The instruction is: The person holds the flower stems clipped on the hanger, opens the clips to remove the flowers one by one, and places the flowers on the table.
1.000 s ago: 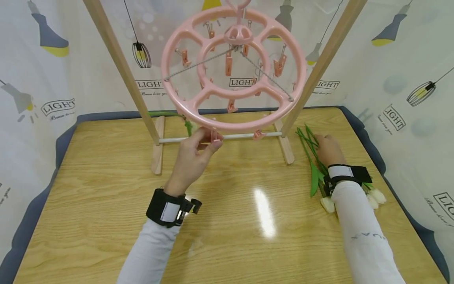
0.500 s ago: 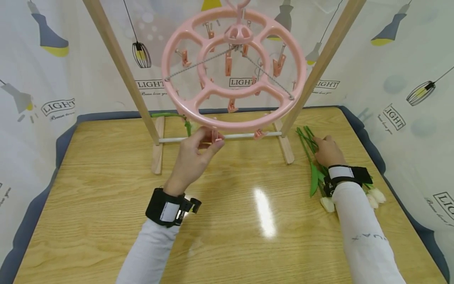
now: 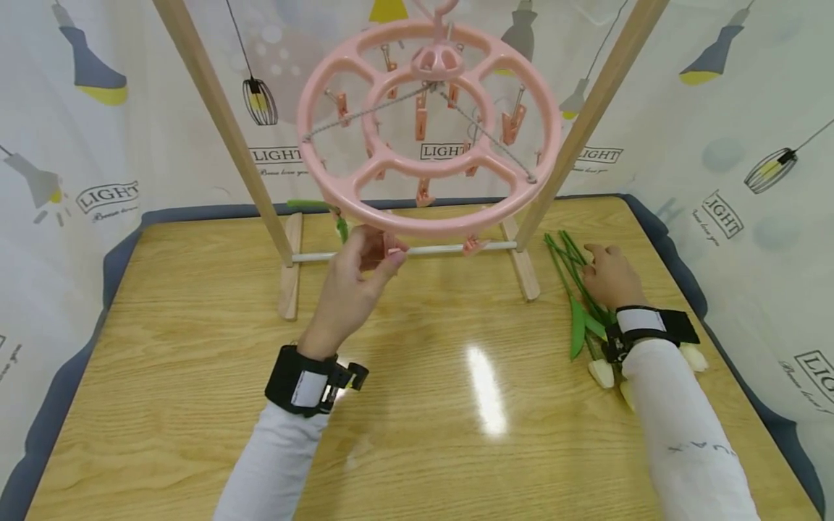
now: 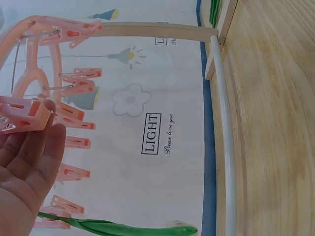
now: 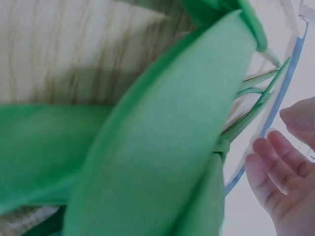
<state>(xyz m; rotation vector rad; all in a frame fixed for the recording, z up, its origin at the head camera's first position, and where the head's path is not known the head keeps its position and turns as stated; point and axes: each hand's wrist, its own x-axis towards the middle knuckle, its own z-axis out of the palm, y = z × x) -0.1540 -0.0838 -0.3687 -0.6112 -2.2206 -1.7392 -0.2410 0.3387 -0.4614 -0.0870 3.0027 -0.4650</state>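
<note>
My left hand (image 3: 352,282) pinches a pink clothespin (image 4: 27,114) at the near rim of a round pink hanging dryer (image 3: 423,228). On the right of the table lie several white tulips (image 3: 601,373) with green stems and leaves. Beside their stems is my right hand (image 3: 612,278); in the right wrist view its thumb and fingers are apart with nothing between them, close behind a large green leaf (image 5: 162,132). Another green-stemmed flower (image 4: 118,227) hangs from a clothespin at the dryer's left side, its head partly blurred.
Wooden posts (image 3: 224,130) and a white crossbar (image 3: 443,250) form a stand around the dryer. More pink clothespins (image 3: 512,124) dangle from its rings. A printed curtain (image 3: 730,159) borders the wooden table (image 3: 417,441) at the back and sides.
My right hand has shifted slightly right, its fingers coming away from the tulip stems. The dryer's near rim has tilted a little, and my left hand stays on its clothespin.
</note>
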